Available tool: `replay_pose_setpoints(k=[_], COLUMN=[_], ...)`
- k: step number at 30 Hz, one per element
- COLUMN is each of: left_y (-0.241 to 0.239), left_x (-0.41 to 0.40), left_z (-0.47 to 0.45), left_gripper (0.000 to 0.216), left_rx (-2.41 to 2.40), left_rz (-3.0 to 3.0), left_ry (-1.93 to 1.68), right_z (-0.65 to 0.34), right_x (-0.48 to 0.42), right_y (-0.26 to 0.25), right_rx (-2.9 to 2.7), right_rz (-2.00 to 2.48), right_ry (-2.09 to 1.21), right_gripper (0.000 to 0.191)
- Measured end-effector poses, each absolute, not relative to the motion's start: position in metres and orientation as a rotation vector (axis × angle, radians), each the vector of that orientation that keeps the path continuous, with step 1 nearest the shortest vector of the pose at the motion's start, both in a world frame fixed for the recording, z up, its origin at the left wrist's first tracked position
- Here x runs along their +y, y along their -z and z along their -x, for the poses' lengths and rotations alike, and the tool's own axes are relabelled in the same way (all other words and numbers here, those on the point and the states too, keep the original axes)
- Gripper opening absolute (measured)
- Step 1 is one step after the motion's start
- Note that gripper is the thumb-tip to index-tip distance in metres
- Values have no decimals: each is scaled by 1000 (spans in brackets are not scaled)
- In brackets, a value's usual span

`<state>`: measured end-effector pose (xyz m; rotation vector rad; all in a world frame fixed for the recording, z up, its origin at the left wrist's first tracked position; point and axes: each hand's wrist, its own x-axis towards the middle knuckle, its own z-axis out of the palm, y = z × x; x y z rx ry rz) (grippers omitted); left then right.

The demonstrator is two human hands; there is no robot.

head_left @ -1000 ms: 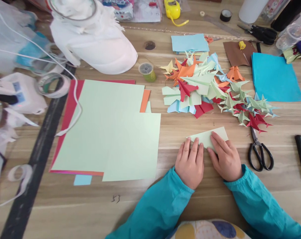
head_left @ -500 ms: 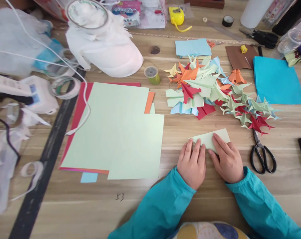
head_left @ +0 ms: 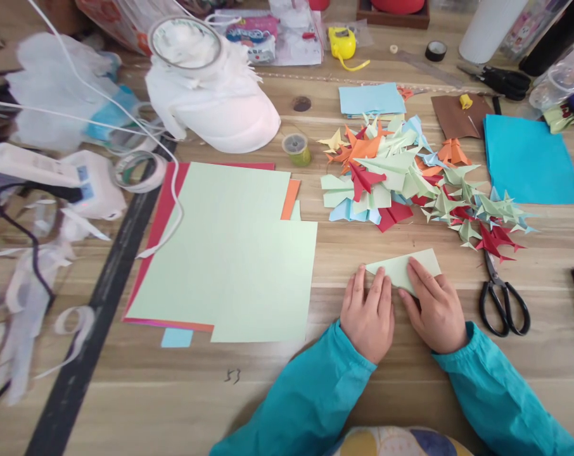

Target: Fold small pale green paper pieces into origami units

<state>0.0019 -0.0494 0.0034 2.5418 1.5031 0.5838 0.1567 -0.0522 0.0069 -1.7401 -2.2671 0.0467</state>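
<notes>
The folded pale green paper [head_left: 397,269] lies flat on the table [head_left: 173,405] right before you. It is light and thin, will likely slide on the wood and crease readily, so take it by its edges. Your fingers hide its near edge, so it may be several layers thick. Your left hand [head_left: 367,313] and right hand [head_left: 435,308] rest spread flat on it, gripping nothing. Scissors [head_left: 503,304] lie just to the right.
</notes>
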Motion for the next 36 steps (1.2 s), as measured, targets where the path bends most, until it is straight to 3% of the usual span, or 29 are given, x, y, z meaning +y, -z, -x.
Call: replay_pose_setpoints(k=[26,36], left_y=[-4,-9], left_x=[-48,-52], left_z=[-2,1], left_gripper=[38,52], left_rx=[1583,1856], left_rz=[-2533,-2429], left_ry=[-572,-688], right_z=[-155,-155], right_x=[-51,-52], right_y=[-11,-9], right_rx=[-2309,-2320], right_rz=[1800,1823], right_ry=[-33,-35], right_gripper=[44,46])
